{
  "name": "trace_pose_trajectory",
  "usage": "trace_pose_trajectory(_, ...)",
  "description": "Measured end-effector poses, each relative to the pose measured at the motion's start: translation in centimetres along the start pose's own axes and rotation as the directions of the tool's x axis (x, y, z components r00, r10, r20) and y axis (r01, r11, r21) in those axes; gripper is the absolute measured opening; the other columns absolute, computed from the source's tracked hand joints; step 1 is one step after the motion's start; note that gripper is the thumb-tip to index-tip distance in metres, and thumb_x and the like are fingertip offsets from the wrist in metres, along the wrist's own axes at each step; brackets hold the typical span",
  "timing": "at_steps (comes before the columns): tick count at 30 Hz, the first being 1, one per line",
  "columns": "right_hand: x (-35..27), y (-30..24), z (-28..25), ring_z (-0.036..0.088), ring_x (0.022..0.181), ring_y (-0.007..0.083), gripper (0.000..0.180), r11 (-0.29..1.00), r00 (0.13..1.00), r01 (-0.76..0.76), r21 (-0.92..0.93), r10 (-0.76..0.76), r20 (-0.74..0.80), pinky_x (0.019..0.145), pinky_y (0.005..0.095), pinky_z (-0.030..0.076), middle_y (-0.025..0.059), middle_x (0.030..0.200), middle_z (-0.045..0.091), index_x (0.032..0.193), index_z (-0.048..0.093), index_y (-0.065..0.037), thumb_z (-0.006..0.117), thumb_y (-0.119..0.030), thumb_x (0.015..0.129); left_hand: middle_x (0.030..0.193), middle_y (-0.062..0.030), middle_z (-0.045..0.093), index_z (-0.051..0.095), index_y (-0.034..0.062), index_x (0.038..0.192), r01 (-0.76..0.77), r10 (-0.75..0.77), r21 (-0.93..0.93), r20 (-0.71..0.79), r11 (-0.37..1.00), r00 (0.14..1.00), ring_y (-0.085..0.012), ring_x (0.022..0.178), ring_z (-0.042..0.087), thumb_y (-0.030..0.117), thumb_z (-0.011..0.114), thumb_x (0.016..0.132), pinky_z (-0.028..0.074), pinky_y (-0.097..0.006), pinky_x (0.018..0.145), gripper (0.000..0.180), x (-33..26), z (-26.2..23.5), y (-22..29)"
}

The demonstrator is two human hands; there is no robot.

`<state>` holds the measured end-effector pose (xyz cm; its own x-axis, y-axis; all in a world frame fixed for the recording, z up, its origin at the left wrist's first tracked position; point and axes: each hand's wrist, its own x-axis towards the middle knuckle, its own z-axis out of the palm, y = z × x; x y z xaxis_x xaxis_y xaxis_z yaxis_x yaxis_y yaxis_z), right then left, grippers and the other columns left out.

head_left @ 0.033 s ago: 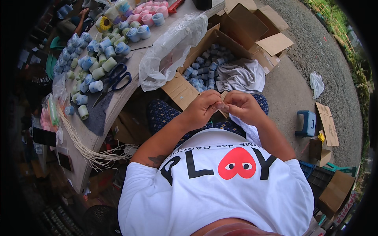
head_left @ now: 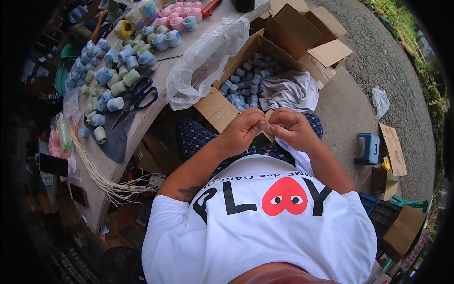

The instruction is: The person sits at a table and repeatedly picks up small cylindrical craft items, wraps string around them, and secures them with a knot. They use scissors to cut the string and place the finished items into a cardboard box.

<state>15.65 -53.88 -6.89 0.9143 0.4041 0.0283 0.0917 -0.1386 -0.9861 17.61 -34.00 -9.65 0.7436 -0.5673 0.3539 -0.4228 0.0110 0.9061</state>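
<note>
Above my lap, my left hand (head_left: 244,128) and my right hand (head_left: 292,128) meet fingertip to fingertip. Each is closed in a pinch. Between them is something small and pale, too tiny and too hidden by the fingers to name. Just beyond the hands stands an open cardboard box (head_left: 213,110) holding many small blue cylinders (head_left: 242,85). A grey cloth (head_left: 293,92) lies over its right part. On the table to my left, a bundle of pale cords (head_left: 101,177) hangs over the edge.
The table (head_left: 153,106) carries blue-handled scissors (head_left: 142,94), blue and green cylinders (head_left: 118,87), pink ones (head_left: 177,22) and a clear plastic bag (head_left: 208,57). A dark phone (head_left: 53,164) sits at its left. On the right are a blue stool (head_left: 368,147) and cardboard pieces (head_left: 393,149).
</note>
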Motion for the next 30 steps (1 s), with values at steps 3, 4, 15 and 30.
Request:
trace_pose_trajectory(3,0.5,-1.0,0.0,0.058,0.079,0.0187,0.010,0.920,0.977,0.176,-0.351,-0.208,-0.055,0.069,0.0261,0.045,0.0089,0.087,0.058,0.084,0.061,0.001,0.063,-0.003,0.074,0.092,-0.0091,0.053,0.055,0.0006,0.090,0.022,-0.022,-0.032,-0.026,0.999,0.999,-0.0177,0.086,0.052,0.013,0.050,0.094,0.042,-0.027,0.079,0.014,0.3,-0.1,-0.7)
trace_pose_trajectory(4,0.4,-1.1,0.1,0.058,0.078,0.0202,0.012,0.900,0.972,0.185,-0.394,-0.228,-0.063,0.069,0.0267,0.046,0.0097,0.087,0.058,0.084,0.061,0.001,0.063,-0.002,0.073,0.092,-0.0087,0.053,0.055,0.0005,0.089,0.064,-0.066,-0.063,-0.029,0.996,0.997,-0.0172,0.086,0.052,0.013,0.050,0.094,0.042,-0.027,0.079,0.015,0.3,0.0,-0.6)
trace_pose_trajectory(15,0.1,-1.1,0.6,0.060,0.075,0.0273,0.016,0.801,0.928,0.266,-0.536,-0.364,-0.083,0.065,0.0329,0.050,0.0108,0.086,0.058,0.087,0.062,-0.002,0.067,-0.001,0.071,0.087,-0.0072,0.055,0.056,0.0000,0.091,0.091,-0.095,-0.045,-0.071,0.995,0.993,-0.0159,0.078,0.052,0.010,0.051,0.092,0.043,-0.026,0.071,0.011,0.4,-0.1,0.1)
trace_pose_trajectory(30,0.1,-1.2,0.3,0.060,0.077,0.0289,0.022,0.695,0.893,0.373,-0.614,-0.448,0.034,0.066,0.0340,0.050,0.0135,0.087,0.058,0.092,0.062,-0.001,0.068,0.002,0.071,0.085,-0.0095,0.056,0.056,0.0004,0.088,0.126,-0.127,-0.017,-0.048,0.992,0.991,-0.0211,0.078,0.055,0.009,0.051,0.091,0.043,-0.030,0.070,0.011,0.5,-0.2,0.3)
